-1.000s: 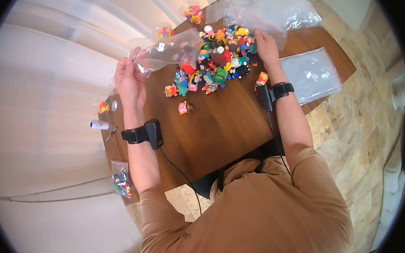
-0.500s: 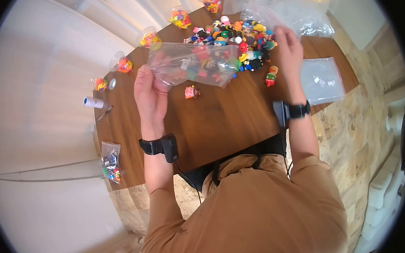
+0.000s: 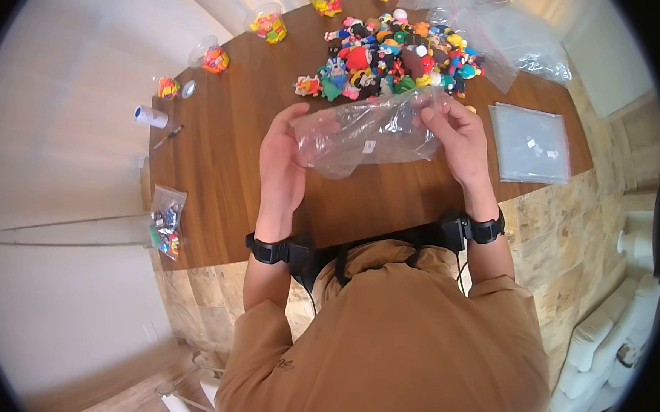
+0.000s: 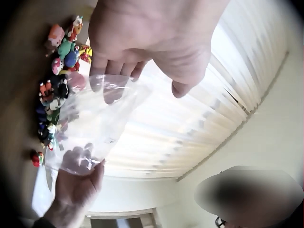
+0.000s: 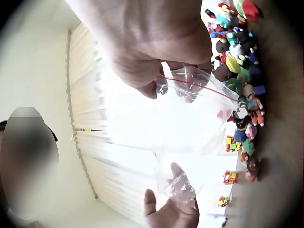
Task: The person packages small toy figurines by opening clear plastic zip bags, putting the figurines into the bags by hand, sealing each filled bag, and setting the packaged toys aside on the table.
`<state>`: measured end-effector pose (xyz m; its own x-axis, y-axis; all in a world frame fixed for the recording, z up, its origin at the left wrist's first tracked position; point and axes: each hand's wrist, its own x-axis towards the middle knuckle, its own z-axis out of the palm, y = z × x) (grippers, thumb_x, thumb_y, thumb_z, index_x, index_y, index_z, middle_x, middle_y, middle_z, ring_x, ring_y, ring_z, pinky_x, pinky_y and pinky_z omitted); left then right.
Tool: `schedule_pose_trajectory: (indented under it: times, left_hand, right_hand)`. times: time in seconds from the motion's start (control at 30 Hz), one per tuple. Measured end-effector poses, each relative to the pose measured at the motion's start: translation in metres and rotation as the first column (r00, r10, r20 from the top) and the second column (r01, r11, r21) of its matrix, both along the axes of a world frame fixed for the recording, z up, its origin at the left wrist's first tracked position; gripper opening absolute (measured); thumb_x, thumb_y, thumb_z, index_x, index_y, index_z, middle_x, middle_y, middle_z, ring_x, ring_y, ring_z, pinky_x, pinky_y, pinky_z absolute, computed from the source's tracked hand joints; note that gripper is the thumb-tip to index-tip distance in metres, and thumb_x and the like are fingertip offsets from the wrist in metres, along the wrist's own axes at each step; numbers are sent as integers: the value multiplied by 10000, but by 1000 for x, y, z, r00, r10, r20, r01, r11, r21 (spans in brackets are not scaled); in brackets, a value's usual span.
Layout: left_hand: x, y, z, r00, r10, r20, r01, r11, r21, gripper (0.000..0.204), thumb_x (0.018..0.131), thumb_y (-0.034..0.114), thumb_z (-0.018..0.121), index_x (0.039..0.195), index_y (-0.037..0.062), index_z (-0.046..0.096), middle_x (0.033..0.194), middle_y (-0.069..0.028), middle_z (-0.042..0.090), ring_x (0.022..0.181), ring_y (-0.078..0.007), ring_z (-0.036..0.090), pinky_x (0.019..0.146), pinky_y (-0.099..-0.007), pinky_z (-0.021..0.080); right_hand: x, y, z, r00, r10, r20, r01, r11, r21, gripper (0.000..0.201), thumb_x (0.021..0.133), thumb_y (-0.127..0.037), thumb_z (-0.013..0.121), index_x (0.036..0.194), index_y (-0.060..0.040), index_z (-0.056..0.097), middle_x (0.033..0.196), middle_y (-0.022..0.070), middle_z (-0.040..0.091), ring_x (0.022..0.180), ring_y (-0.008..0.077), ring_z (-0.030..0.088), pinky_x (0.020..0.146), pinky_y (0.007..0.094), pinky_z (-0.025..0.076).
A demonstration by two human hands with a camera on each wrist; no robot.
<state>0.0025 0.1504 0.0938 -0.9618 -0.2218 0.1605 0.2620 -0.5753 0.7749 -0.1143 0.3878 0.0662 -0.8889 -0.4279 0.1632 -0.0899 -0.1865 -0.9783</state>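
Observation:
A clear zip bag (image 3: pixel 368 136) with a small white label is stretched between both hands over the near part of the table, looking empty. My right hand (image 3: pixel 466 146) pinches its right end, where the red zip line (image 5: pixel 199 84) shows in the right wrist view. My left hand (image 3: pixel 278 165) supports the other end on extended fingers, its thumb (image 4: pixel 179 89) standing apart from the film in the left wrist view. Just beyond the bag lies a heap of colourful toy figures (image 3: pixel 392 59). The bag overlaps the heap's near edge.
Flat clear bags (image 3: pixel 530 146) lie stacked at right, with crumpled plastic (image 3: pixel 506 39) behind. Cups of bright pieces (image 3: pixel 269 27) line the far left edge. A white bottle (image 3: pixel 150 116), a pen (image 3: pixel 169 136) and a filled bag (image 3: pixel 166 222) sit at left.
My right hand has come from beside the heap to the bag's free end and grips it. My left hand has brought the bag rightward and nearer the body, and its fingers have loosened.

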Motion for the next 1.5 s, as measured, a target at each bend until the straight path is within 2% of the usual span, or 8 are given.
schedule_pose_trajectory:
  times: [0.47,0.6,0.7,0.77,1.13,1.3,1.4,1.5]
  left_hand:
    - [15,-4,-17,898,437,49,-249,596,-763,110,947,46,616,995,-37,669,805,-68,694,698,-110,629,661,-229,492]
    - [4,6,-17,880,476,9,-430,803,-412,122,933,37,621,1024,-32,664,833,-84,701,706,-121,637,647,-229,489]
    - [10,33,-6,887,178,426,-138,983,-124,172,922,33,645,1078,-37,663,825,-75,703,759,-112,654,714,-239,524]
    - [23,43,-23,934,-78,349,226,886,-406,160,915,34,652,1050,-50,672,826,-80,703,762,-123,662,721,-244,534]
    - [38,54,-35,892,-125,434,353,793,-497,90,866,-21,692,952,-46,689,843,-76,701,761,-124,666,709,-245,541]
    - [50,25,-28,925,76,373,157,818,-554,167,869,0,706,1029,-42,677,878,-70,701,798,-124,668,727,-248,541]
    - [62,-16,-20,883,322,340,-10,739,-673,210,886,47,715,1083,-18,683,930,-43,702,844,-98,653,748,-235,537]
    - [78,-95,-20,734,676,62,-283,388,-877,279,840,139,772,1073,3,697,970,-63,722,891,-130,666,804,-281,535]
  right_hand:
    - [10,14,12,991,-122,-57,131,973,191,251,996,-269,610,897,-47,674,697,-52,574,668,23,498,607,207,392]
    - [2,13,1,949,-252,-187,273,958,91,250,987,-265,627,863,-50,660,684,-57,562,633,10,466,560,193,355]
    - [-2,24,1,929,-321,-183,341,935,93,243,982,-252,635,863,-41,658,687,-55,566,629,12,466,551,196,356]
    - [-1,26,1,923,-355,-151,367,928,66,242,979,-249,639,863,-38,657,688,-56,566,626,15,465,550,200,355]
    - [-55,186,3,825,-496,-271,559,786,265,352,922,-360,696,901,-29,581,714,-6,580,610,98,505,550,263,393]
    - [-102,266,-37,694,-268,-668,715,143,685,480,923,-444,651,1113,-14,555,981,230,671,896,418,640,770,450,509]
    - [-126,314,-62,672,-104,-733,740,88,666,650,959,-424,599,1419,7,444,1379,252,535,1275,349,531,1056,415,418]
    - [-101,281,-31,740,-358,-569,672,349,653,623,1001,-366,564,1476,-12,371,1499,212,421,1317,297,496,1088,387,392]
